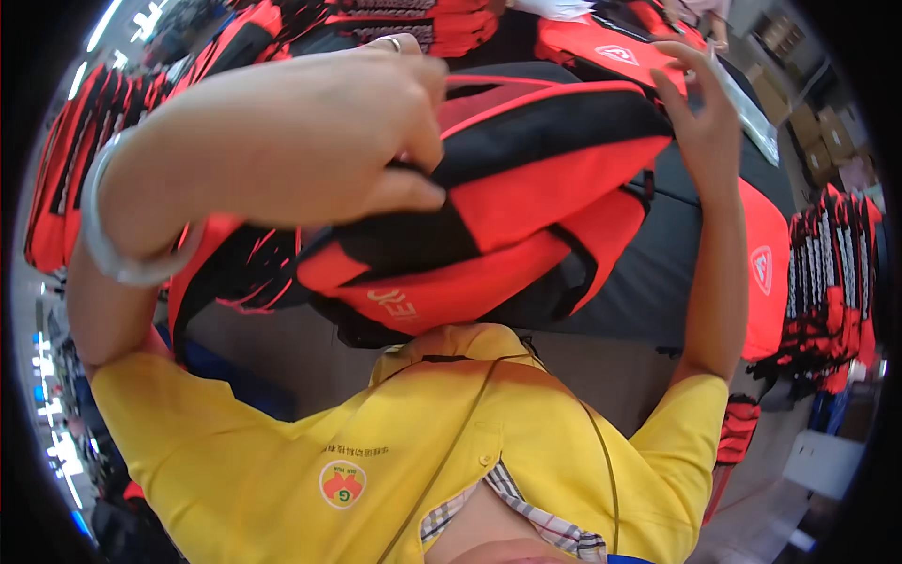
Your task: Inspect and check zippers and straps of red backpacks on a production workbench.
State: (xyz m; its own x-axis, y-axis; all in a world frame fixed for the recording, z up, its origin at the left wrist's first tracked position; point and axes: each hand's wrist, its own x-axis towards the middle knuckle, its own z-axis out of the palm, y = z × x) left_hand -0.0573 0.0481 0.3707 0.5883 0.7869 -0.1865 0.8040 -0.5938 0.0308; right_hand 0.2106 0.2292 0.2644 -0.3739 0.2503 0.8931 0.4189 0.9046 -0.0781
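Note:
A red and black backpack lies tilted in front of my chest, its black panel and red panels facing up. Over its left end is my left hand, wearing a ring and a pale bracelet. Its fingers are curled in toward the thumb, close to the bag's black panel; what they hold, if anything, is hidden. At the bag's right end my right hand is raised, thumb and fingers apart, the thumb near the bag's edge. A dark strap hangs at the near side.
The bag rests on a dark padded table. Stacked red and black bags stand at the right, and more stacks at the left. Another red bag lies beyond, beside a clear plastic bag. Cardboard boxes are at the far right.

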